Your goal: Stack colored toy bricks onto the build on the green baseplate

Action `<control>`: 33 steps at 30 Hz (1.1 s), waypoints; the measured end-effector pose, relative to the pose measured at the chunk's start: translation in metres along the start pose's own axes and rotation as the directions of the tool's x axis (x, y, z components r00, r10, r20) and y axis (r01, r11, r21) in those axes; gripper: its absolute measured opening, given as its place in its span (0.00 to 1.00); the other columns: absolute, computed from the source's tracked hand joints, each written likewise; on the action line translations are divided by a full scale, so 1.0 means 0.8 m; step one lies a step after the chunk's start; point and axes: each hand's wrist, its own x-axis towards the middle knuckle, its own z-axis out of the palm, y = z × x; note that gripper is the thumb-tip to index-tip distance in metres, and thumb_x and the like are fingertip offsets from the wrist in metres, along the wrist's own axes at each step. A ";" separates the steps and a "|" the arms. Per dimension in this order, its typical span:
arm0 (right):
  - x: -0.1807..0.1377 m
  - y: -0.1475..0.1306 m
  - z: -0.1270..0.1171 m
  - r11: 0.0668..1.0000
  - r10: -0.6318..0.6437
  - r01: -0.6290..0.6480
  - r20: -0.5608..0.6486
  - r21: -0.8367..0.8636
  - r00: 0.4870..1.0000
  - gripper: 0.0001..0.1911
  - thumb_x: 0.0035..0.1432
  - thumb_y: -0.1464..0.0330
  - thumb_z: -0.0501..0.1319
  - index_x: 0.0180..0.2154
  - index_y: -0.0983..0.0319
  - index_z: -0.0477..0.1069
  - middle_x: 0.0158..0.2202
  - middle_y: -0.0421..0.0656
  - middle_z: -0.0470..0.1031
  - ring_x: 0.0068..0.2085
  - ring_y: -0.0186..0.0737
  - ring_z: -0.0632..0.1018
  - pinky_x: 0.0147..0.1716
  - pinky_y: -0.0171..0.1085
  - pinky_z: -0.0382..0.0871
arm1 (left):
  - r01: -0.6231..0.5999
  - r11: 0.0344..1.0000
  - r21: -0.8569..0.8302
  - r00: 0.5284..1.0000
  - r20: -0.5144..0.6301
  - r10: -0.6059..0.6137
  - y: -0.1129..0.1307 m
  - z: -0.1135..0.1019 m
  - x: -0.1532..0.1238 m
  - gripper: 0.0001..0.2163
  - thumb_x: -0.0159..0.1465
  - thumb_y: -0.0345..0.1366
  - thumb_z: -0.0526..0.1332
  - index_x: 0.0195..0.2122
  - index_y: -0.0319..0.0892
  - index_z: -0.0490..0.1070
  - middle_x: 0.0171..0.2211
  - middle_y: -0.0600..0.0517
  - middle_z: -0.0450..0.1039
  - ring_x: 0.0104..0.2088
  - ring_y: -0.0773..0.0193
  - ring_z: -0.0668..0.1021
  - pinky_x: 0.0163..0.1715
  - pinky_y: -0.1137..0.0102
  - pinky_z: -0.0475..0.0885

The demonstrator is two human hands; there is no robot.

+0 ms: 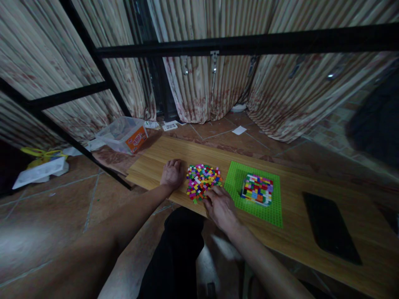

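Note:
A heap of small bricks in many colours (pixel 202 177) lies on a low wooden table (pixel 311 236). My left hand (pixel 172 173) rests on the table just left of the heap, fingers curled into a loose fist. My right hand (pixel 220 204) lies at the heap's near right edge, its fingertips reaching into the bricks; I cannot make out whether they pinch one. To the right, a green baseplate (pixel 271 211) carries a square block of stacked coloured bricks (pixel 258 189).
A dark flat slab (pixel 330 228) lies on the table at the right. A clear plastic box with an orange label (pixel 124 135) stands on the tiled floor at the back left, beside a black metal frame (pixel 218 43) and curtains. White bags (pixel 40 171) sit far left.

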 end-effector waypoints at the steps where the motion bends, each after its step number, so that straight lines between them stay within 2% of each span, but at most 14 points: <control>1: 0.001 -0.001 0.001 1.000 -0.002 0.002 -0.002 -0.008 1.000 0.06 0.60 0.71 0.58 0.35 0.60 0.74 0.38 0.45 0.72 0.44 0.45 0.70 0.46 0.41 0.65 | 0.002 1.000 -0.001 1.000 -0.001 -0.002 0.000 0.000 0.000 0.14 0.66 0.35 0.52 0.49 0.39 0.71 0.51 0.44 0.72 0.51 0.53 0.72 0.54 0.58 0.67; 11: 0.000 0.003 -0.001 1.000 0.020 -0.020 0.004 -0.016 1.000 0.07 0.62 0.71 0.56 0.35 0.60 0.73 0.38 0.45 0.72 0.42 0.43 0.70 0.45 0.39 0.63 | 0.011 1.000 -0.014 1.000 -0.008 -0.011 -0.002 0.003 0.000 0.13 0.66 0.35 0.52 0.48 0.40 0.71 0.50 0.44 0.73 0.50 0.53 0.72 0.53 0.58 0.67; 19: 0.002 0.015 -0.019 0.997 0.068 -0.067 0.033 -0.021 0.997 0.10 0.61 0.73 0.55 0.32 0.60 0.75 0.35 0.43 0.72 0.41 0.41 0.70 0.44 0.38 0.62 | 0.020 1.000 -0.010 1.000 0.010 -0.020 0.001 -0.002 0.000 0.15 0.65 0.35 0.52 0.50 0.39 0.71 0.51 0.44 0.72 0.51 0.52 0.72 0.54 0.58 0.67; 33: 0.004 0.019 -0.019 0.993 0.091 -0.090 0.016 -0.076 0.996 0.07 0.59 0.70 0.58 0.37 0.60 0.75 0.39 0.47 0.73 0.45 0.46 0.71 0.46 0.42 0.64 | 0.007 1.000 -0.023 1.000 -0.008 -0.007 -0.001 -0.001 0.000 0.14 0.65 0.35 0.52 0.49 0.41 0.71 0.51 0.44 0.73 0.50 0.53 0.72 0.54 0.57 0.67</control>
